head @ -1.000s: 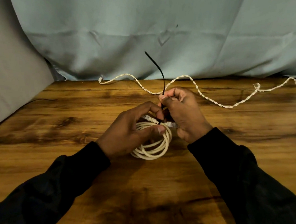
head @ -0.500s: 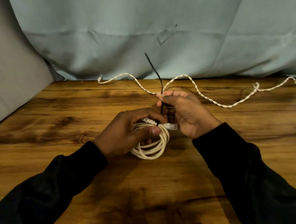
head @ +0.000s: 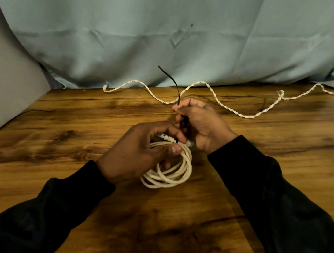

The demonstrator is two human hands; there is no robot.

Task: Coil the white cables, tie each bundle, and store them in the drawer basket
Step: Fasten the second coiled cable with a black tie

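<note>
A coiled white cable (head: 176, 171) lies on the wooden table (head: 62, 138) in the middle of the view. My left hand (head: 140, 152) grips the top of the coil, thumb and fingers curled round the strands and a white plug end. A thin black cable tie (head: 174, 85) runs up from the coil; my right hand (head: 201, 122) pinches it just above the bundle, and its free tail sticks up past my fingers. A second, twisted white cable (head: 219, 101) lies uncoiled along the table's far edge. No drawer basket is in view.
A pale blue cloth (head: 168, 37) hangs behind the table, and a grey surface (head: 10, 87) stands at the left. Bare wood stretches in front of my arms and to both sides.
My right hand has shifted slightly right and away from the left, drawing the black tie upward. My left hand kept its grip on the coil.
</note>
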